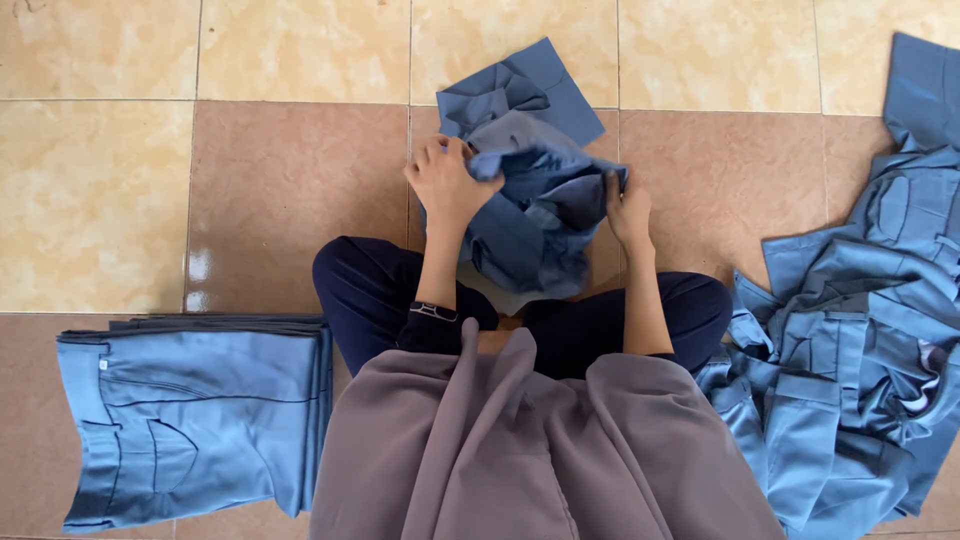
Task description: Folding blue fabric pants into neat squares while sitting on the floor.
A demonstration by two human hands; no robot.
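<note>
Trousers point(535, 200), blue-grey and crumpled, are held above the floor point(280, 180) just beyond the person's crossed legs point(600, 325), between both hands. Left hand point(447, 183) grips the bunched cloth at its left edge, fingers point(440, 152) closed over a fold. Right hand point(628, 212) grips the right edge of the same garment, fingers closed on the cloth and partly hidden by it. One trouser end extends away from the legs and lies flat on the tiles. Left of the legs, a folded stack point(195, 420) of matching trousers rests on the floor, edges aligned. Right of the legs, a loose pile point(855, 330) of the same blue-grey garments lies unfolded, touching the person's knee. A brown-grey garment point(530, 450) drapes over the lap.
</note>
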